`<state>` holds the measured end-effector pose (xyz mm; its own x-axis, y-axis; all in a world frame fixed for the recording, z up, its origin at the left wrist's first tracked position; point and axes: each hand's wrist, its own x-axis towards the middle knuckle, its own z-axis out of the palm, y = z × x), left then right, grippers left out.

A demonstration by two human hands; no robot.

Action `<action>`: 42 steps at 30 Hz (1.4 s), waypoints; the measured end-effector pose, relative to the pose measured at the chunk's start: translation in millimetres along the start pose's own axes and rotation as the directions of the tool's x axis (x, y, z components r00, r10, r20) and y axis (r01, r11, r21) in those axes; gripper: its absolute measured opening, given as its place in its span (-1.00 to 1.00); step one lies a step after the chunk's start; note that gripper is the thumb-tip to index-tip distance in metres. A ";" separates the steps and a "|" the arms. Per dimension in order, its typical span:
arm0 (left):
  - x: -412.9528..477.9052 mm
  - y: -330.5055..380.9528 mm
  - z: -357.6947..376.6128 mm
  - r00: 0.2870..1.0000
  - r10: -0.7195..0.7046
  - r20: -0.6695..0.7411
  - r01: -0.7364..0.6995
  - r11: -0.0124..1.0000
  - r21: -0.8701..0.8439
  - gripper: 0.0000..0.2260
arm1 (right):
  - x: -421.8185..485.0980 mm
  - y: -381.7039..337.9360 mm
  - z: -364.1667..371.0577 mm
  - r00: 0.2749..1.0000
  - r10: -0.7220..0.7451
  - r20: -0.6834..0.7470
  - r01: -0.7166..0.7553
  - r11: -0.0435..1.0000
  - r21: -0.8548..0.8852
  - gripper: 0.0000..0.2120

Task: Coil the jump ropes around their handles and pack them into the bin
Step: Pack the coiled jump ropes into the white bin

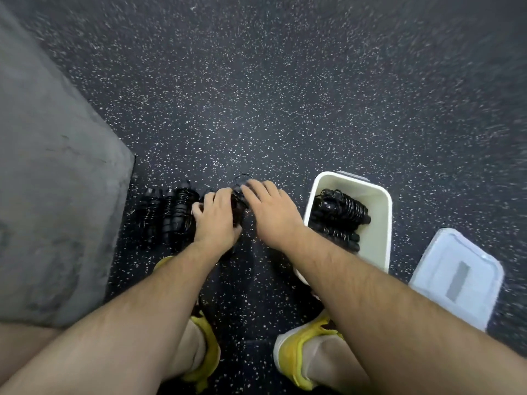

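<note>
Hands on a rope beside the bin

Left hand (215, 217) curls round a black jump rope (239, 208) on the speckled floor (256, 115). The right hand (271, 213) rests on its loop, fingers nearly straight. Coiled ropes (168, 215) lie by the grey mat (57, 181) corner. Packed ropes (339, 215) fill the white bin (379, 235), with the lid (456, 277) beside it.

Floor (285, 95) under me was dark rubber, near black, flecked all over with small white and pale specks. It filled most of my view and blurred toward the top and right edges. On my left lay a big grey slab (57, 181), matte, scuffed, with faint darker marks. Its corner pointed in toward the middle. Slab sat directly on the floor. Light was soft and even, shadows faint.
</note>
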<state>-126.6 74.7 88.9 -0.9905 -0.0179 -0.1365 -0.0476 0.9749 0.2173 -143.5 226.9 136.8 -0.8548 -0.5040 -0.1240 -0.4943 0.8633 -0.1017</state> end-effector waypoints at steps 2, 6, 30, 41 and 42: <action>2.5 14.8 -12.1 0.985 0.173 -0.020 -0.174 0.973 -0.154 -0.29 | -6.1 10.0 -5.0 0.999 0.002 -0.046 -0.002 1.000 -0.001 -0.19; 7.6 54.1 -28.6 0.909 0.413 -0.061 -0.411 0.863 -0.294 -0.38 | -31.6 46.5 -24.3 0.998 0.048 -0.051 -0.048 0.999 0.000 -0.11; -12.8 155.5 48.1 0.809 0.526 0.263 -0.563 0.822 0.088 -0.44 | -120.2 135.6 57.7 0.886 0.449 0.118 -0.462 0.879 0.116 -0.38; -6.4 144.0 30.1 0.870 0.485 0.093 -0.480 0.875 -0.069 -0.52 | -105.8 115.3 18.3 0.940 0.342 -0.009 -0.340 0.937 0.081 -0.50; -5.6 139.3 25.7 0.879 0.470 0.074 -0.464 0.882 -0.086 -0.53 | -98.5 109.0 15.5 0.951 0.309 -0.021 -0.307 0.949 0.067 -0.52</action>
<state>-124.3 216.3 95.1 -0.8839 0.4590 -0.0891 0.4067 0.8488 0.3378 -110.7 370.3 122.6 -0.9689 -0.2114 -0.1282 -0.1958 0.9728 -0.1241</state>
